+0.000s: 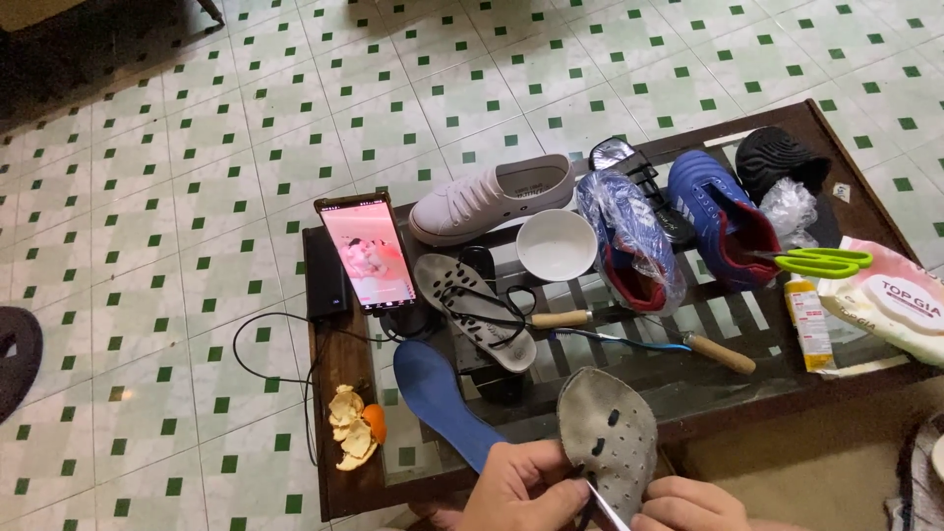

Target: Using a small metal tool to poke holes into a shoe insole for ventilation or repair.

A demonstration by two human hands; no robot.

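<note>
Head view: at 6 o'clock the left hand (526, 487) pinches the lower edge of a worn grey insole (608, 438) with punched holes, fingers curled around its left side. The right hand (688, 506), just right of it, is closed around a thin pale blade-like tool (608, 509) whose tip meets the insole's bottom edge; what the tool is cannot be told. A blue insole (442, 398) lies on the low glass-topped table (344, 472) at 9 o'clock of the grey one, partly under the left hand. Toward 12 o'clock lie another grey insole (472, 305), a white bowl (557, 244) and a white shoe (492, 197). At 1 o'clock stand blue shoes (723, 216) and green scissors (821, 262). A lit phone (366, 254) is propped at 10 o'clock, orange peel (356, 428) at 9 o'clock
</note>
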